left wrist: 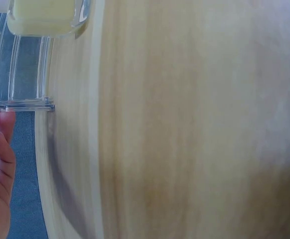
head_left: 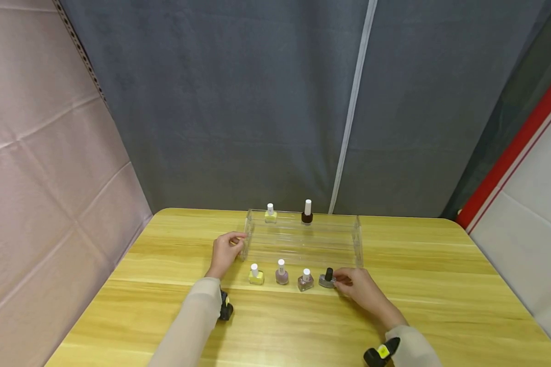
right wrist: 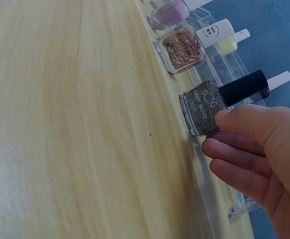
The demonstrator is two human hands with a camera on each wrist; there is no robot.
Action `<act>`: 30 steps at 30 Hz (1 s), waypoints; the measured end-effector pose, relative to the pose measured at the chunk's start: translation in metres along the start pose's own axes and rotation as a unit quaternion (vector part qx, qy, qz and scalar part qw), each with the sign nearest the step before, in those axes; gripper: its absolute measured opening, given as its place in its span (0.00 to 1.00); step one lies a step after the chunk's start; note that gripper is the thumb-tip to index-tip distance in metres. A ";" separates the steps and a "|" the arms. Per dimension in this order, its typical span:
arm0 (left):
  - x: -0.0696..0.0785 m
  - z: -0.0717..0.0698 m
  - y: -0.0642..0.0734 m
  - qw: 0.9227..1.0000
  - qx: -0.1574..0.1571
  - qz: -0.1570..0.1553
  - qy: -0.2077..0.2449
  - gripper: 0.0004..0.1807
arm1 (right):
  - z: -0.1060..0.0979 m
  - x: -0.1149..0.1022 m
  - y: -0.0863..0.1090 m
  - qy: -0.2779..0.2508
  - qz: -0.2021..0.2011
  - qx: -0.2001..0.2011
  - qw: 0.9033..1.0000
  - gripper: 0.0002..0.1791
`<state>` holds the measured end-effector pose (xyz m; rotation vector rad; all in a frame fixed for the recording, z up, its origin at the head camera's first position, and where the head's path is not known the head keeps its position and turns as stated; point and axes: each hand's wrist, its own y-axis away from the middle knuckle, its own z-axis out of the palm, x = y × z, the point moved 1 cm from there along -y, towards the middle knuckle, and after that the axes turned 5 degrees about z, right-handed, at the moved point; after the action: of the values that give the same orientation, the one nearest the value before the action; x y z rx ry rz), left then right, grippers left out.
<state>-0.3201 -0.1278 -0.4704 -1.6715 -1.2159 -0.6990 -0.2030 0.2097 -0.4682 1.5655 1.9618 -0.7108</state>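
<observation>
My left hand (head_left: 226,251) holds the left end panel of a clear stepped acrylic rack (head_left: 303,239); in the left wrist view its fingertips are at that panel's edge. With the right hand (head_left: 360,288) I pinch a grey glitter nail polish bottle (right wrist: 203,107) with a black cap, which stands upright. The thumb lies on its front and the other fingers are partly hidden behind it. Left of it, in a row before the rack, stand a copper glitter bottle (head_left: 305,281), a lilac one (head_left: 282,275) and a yellow one (head_left: 256,276), all white-capped.
On the rack's top step stand a pale yellow nail polish bottle (head_left: 270,215) and a dark one (head_left: 307,214) with a long white cap. The wooden table (head_left: 441,285) meets a grey curtain (head_left: 239,127) at the back. Pale cloth (head_left: 50,153) hangs at the left.
</observation>
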 end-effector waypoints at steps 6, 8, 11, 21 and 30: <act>0.001 0.000 0.000 1.000 0.001 -0.002 0.001 0.09 | -0.001 0.001 0.000 0.002 0.001 0.004 1.000 0.10; 0.001 0.000 0.000 1.000 0.001 -0.003 0.001 0.09 | -0.001 0.001 0.000 0.002 -0.001 0.004 1.000 0.10; 0.002 0.000 0.001 1.000 0.001 -0.005 0.001 0.09 | -0.002 0.001 0.000 0.000 -0.006 0.003 1.000 0.10; 0.003 0.000 0.000 1.000 0.004 -0.001 -0.006 0.10 | -0.007 0.000 0.001 -0.004 -0.012 -0.006 1.000 0.10; 0.001 0.000 0.000 1.000 0.006 -0.004 -0.002 0.10 | -0.014 -0.003 0.000 -0.010 -0.020 -0.008 1.000 0.10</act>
<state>-0.3195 -0.1271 -0.4696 -1.6594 -1.2272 -0.6931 -0.2038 0.2167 -0.4560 1.5095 1.9842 -0.7220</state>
